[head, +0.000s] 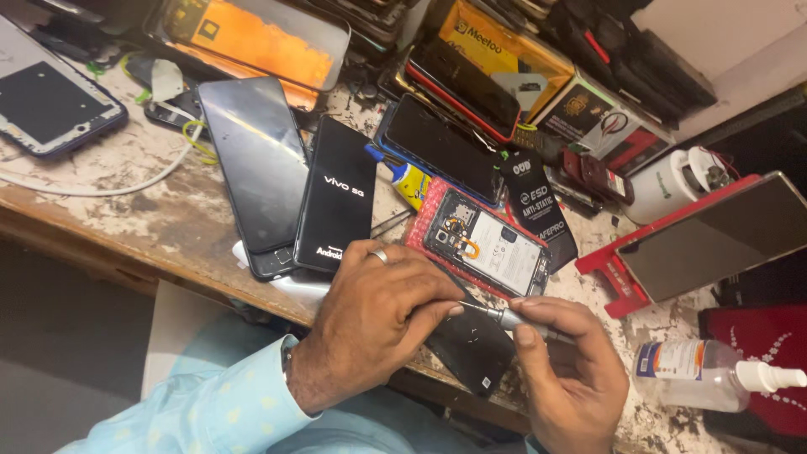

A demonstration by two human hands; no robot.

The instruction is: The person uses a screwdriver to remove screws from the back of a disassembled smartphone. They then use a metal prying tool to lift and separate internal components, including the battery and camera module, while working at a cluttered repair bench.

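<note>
Left grip: left hand (378, 324), ring on one finger, pinches the tip end of a small metal screwdriver (504, 317).
Right grip: right hand (572, 370) clamped around the screwdriver's handle.
Screwdriver: held over a black back cover (471, 349) at the desk (160, 210) edge.
Beyond: opened phone (487, 244) on a red mat (429, 220).

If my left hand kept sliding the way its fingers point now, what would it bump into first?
The left hand points right along the screwdriver; it would likely first meet the right hand fingertips pinching it.
</note>
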